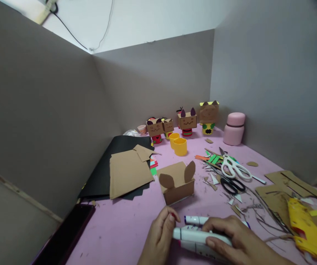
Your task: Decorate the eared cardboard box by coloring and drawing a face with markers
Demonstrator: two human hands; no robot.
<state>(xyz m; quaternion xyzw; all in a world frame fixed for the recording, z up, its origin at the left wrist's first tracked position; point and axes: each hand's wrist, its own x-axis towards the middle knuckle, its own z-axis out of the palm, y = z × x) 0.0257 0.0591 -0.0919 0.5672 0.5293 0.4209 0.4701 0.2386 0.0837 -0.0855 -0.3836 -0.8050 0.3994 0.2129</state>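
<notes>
My right hand (234, 237) is closed on a white marker (190, 235) that points left, low in the view. Its left end reaches the thumb of my left hand (161, 233). That hand has its fingers curled together, and a small red spot shows at the fingertips; what they hold is hidden. A white marker with purple ends (195, 220) lies just behind, and a white marker with a pink band (188, 246) lies under the held one. Beyond my hands stands a brown cardboard box head (179, 193) with two ears.
Cardboard sheets (129, 173) lie on black paper (114, 147) at left, near a phone (67, 233). At right are scissors (234, 167), paper scraps, and a yellow glue gun (307, 232). Yellow rings (180, 146), several box-headed figures (187, 120) and a pink flask (234, 129) stand behind.
</notes>
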